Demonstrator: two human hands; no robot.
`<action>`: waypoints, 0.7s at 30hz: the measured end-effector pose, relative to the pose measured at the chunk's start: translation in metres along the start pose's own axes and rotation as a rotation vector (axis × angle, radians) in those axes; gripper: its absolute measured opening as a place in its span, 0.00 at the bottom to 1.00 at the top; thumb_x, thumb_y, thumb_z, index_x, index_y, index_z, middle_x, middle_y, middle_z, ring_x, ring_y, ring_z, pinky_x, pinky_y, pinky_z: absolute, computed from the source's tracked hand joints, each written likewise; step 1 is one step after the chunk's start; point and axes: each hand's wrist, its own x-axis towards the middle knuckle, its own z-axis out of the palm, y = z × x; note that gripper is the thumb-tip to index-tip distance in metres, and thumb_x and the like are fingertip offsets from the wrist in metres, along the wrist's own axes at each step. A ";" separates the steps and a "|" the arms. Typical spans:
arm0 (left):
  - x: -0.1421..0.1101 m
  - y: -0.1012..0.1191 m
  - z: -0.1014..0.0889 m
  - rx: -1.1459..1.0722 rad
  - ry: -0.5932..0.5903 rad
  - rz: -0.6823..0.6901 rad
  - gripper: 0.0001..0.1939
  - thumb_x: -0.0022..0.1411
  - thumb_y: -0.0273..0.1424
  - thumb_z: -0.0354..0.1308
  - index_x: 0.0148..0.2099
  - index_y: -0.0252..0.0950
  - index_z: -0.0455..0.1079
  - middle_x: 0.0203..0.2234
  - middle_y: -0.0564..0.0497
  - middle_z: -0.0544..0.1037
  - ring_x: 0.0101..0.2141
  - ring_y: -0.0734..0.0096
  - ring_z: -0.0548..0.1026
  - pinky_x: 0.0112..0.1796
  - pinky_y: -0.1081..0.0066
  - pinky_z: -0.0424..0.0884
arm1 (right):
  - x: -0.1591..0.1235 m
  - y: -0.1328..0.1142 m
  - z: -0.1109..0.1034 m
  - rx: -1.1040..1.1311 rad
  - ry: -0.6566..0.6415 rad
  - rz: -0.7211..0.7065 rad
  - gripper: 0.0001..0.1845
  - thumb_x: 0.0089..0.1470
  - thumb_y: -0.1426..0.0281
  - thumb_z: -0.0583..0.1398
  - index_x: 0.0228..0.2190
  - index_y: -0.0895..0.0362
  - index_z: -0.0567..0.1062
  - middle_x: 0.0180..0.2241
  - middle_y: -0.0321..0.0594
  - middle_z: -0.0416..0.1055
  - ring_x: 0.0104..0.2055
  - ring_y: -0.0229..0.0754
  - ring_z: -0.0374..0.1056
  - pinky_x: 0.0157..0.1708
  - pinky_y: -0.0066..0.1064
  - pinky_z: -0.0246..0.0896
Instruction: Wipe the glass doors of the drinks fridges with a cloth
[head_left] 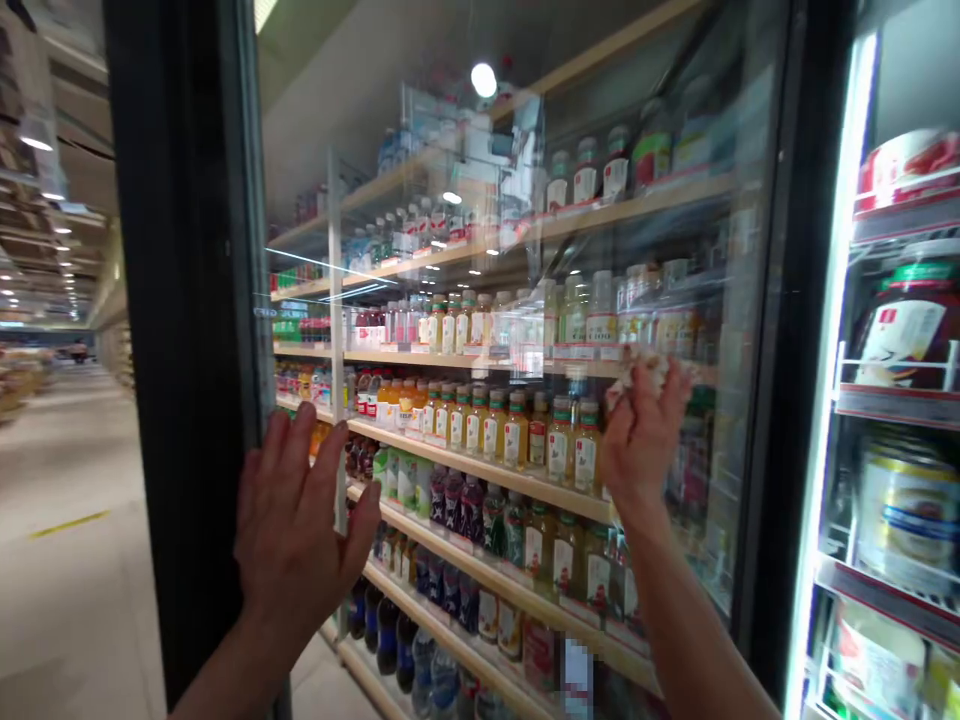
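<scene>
A glass door (450, 120) in a black frame stands swung out in front of me. My right hand (645, 430) presses a crumpled, patterned cloth (637, 375) against the glass, right of the middle; the fingers are partly blurred. Near the door's left edge, my left hand (300, 530) has its fingers stretched out and lies flat by the frame and glass, holding nothing. Through the pane show shelves (480, 465) of bottled drinks, with reflections of lights over them.
To the right, the lit cooler (900, 400) holds jars and tubs on wire-fronted shelves. The black door frame (187, 300) rises at the left. Beyond it a long store aisle (67, 540) runs back, with a yellow strip (69, 524) on its floor.
</scene>
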 end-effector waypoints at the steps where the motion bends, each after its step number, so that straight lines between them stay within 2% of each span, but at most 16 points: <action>1: 0.000 -0.001 0.001 -0.001 0.006 0.001 0.37 0.56 0.31 0.55 0.65 0.43 0.45 0.63 0.49 0.50 0.62 0.55 0.50 0.59 0.51 0.51 | -0.006 -0.018 0.000 0.030 -0.048 -0.063 0.29 0.55 0.75 0.50 0.58 0.49 0.57 0.62 0.43 0.47 0.66 0.55 0.39 0.58 0.60 0.45; 4: 0.000 -0.003 0.003 -0.006 0.036 0.007 0.36 0.56 0.33 0.55 0.65 0.43 0.47 0.62 0.48 0.51 0.61 0.54 0.51 0.58 0.50 0.51 | -0.027 -0.071 -0.002 0.140 -0.257 -0.339 0.29 0.54 0.73 0.53 0.57 0.48 0.58 0.61 0.39 0.51 0.66 0.50 0.39 0.59 0.51 0.51; 6: 0.000 -0.004 0.005 -0.010 0.034 0.007 0.35 0.56 0.34 0.55 0.64 0.42 0.47 0.62 0.48 0.52 0.61 0.54 0.51 0.58 0.51 0.50 | -0.027 -0.079 -0.003 0.150 -0.335 -0.448 0.25 0.53 0.72 0.53 0.54 0.48 0.62 0.60 0.38 0.54 0.65 0.47 0.41 0.59 0.49 0.50; 8: 0.000 -0.004 0.006 -0.012 0.024 0.004 0.35 0.56 0.33 0.54 0.64 0.42 0.47 0.63 0.47 0.51 0.61 0.54 0.51 0.58 0.51 0.50 | -0.012 -0.063 0.000 0.089 -0.289 -0.355 0.24 0.54 0.73 0.52 0.53 0.49 0.63 0.60 0.38 0.53 0.65 0.48 0.41 0.60 0.51 0.47; 10: 0.000 -0.004 0.006 -0.008 0.021 0.006 0.35 0.56 0.33 0.54 0.64 0.42 0.47 0.63 0.47 0.51 0.62 0.54 0.51 0.58 0.51 0.50 | 0.006 -0.043 0.006 0.018 -0.146 -0.155 0.24 0.55 0.74 0.50 0.54 0.51 0.62 0.61 0.42 0.51 0.65 0.51 0.40 0.59 0.55 0.45; 12: 0.000 -0.004 0.006 0.001 0.021 0.009 0.36 0.56 0.33 0.55 0.65 0.41 0.47 0.63 0.46 0.51 0.62 0.53 0.51 0.58 0.51 0.50 | 0.013 -0.043 0.012 -0.009 -0.061 -0.043 0.25 0.56 0.74 0.49 0.55 0.53 0.61 0.61 0.44 0.50 0.66 0.53 0.38 0.58 0.56 0.45; 14: 0.000 -0.004 0.006 0.004 0.017 0.012 0.36 0.56 0.33 0.55 0.64 0.40 0.47 0.63 0.45 0.51 0.61 0.53 0.51 0.58 0.51 0.50 | 0.003 -0.066 0.013 0.023 -0.108 -0.117 0.24 0.56 0.71 0.50 0.55 0.55 0.62 0.61 0.45 0.51 0.66 0.52 0.37 0.58 0.54 0.46; 17: 0.000 -0.004 0.006 -0.005 0.026 0.012 0.35 0.56 0.34 0.55 0.64 0.41 0.47 0.63 0.47 0.51 0.61 0.53 0.51 0.58 0.50 0.50 | -0.024 -0.100 0.007 0.112 -0.269 -0.400 0.21 0.55 0.67 0.53 0.51 0.51 0.65 0.60 0.39 0.54 0.66 0.48 0.39 0.60 0.47 0.47; 19: 0.000 -0.005 0.007 -0.014 0.029 0.006 0.35 0.56 0.34 0.54 0.64 0.43 0.47 0.63 0.48 0.51 0.61 0.53 0.51 0.58 0.51 0.50 | -0.027 -0.090 0.005 0.097 -0.292 -0.437 0.22 0.55 0.66 0.53 0.52 0.47 0.65 0.59 0.35 0.55 0.65 0.46 0.41 0.61 0.47 0.46; 21: 0.000 -0.005 0.007 -0.019 0.025 -0.005 0.35 0.56 0.35 0.54 0.64 0.44 0.46 0.63 0.50 0.50 0.62 0.54 0.51 0.58 0.51 0.50 | -0.010 -0.050 0.007 0.005 -0.211 -0.274 0.24 0.55 0.69 0.52 0.54 0.47 0.62 0.60 0.36 0.52 0.65 0.48 0.40 0.60 0.52 0.44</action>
